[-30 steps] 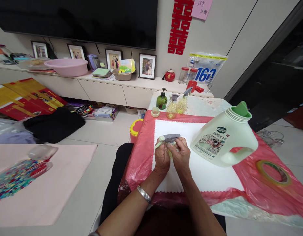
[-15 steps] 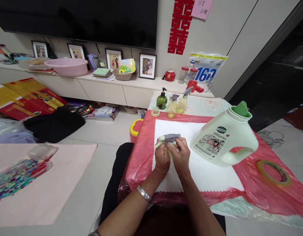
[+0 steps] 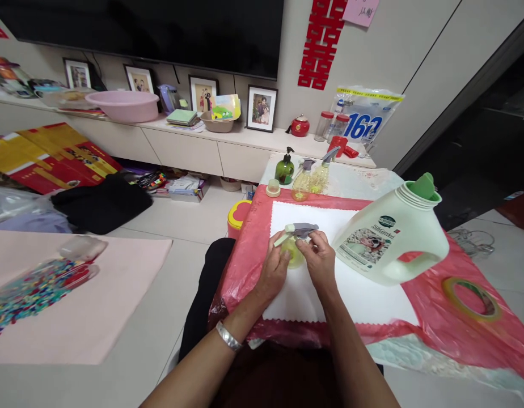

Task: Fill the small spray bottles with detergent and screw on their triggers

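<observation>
A spray bottle [image 3: 294, 256] with a yellowish clear body and a grey trigger head stands over the white cloth [image 3: 296, 300] between my hands. My left hand [image 3: 274, 265] wraps the left side of its body. At the neck, just below the spray head, my right hand [image 3: 319, 256] closes its thumb and fingers. Right of my hands a large pale green detergent jug [image 3: 392, 238] rests on the cloth, without its cap and with a green spout showing in its mouth. A pale cap [image 3: 273, 188] sits at the cloth's far left corner.
Behind the cloth stand a green pump bottle [image 3: 284, 168] and two more spray bottles [image 3: 302, 184]. A roll of tape [image 3: 471, 298] lies at the right on the red plastic sheet [image 3: 440, 323]. Left, another table [image 3: 117, 306] bears scattered colourful small pieces.
My left hand has moved down from beside the spray head to the bottle's body, uncovering more of it. My right hand stays at the neck. The view has shifted slightly.
</observation>
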